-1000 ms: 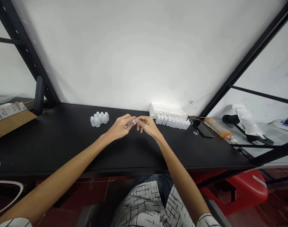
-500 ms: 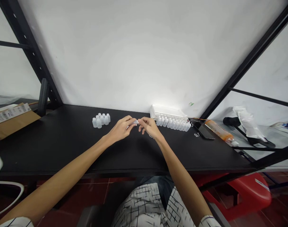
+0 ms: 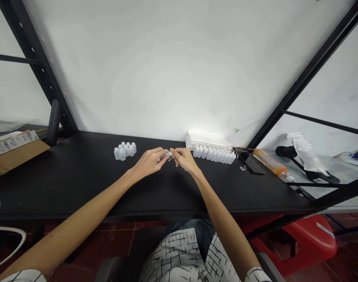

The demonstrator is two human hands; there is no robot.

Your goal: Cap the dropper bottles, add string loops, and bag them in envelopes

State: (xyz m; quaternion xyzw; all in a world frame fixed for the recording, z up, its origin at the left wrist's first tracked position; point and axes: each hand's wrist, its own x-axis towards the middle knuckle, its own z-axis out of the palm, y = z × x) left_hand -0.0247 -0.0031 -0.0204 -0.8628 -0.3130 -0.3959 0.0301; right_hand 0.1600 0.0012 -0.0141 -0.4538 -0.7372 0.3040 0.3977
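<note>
Over the middle of the black table, my left hand [image 3: 151,161] is closed round a small white bottle [image 3: 164,156], which lies tilted between the fingers. My right hand [image 3: 184,159] pinches at the bottle's right end; a bit of white string hangs there, and what exactly its fingertips grip is too small to tell. To the left stands a group of several small translucent bottles [image 3: 122,153]. On the right, several similar bottles [image 3: 216,155] stand in rows, with white strings at some of them.
A white stack of flat trays [image 3: 208,138] lies against the wall behind the right bottles. Right of them are a white string loop [image 3: 243,168], a black phone [image 3: 254,163] and an orange-labelled bottle [image 3: 271,163]. A cardboard box [image 3: 23,154] sits far left.
The fingers of my right hand have closed in more, and the held bottle is turned differently, with the string now showing below it. The view has shifted slightly.
</note>
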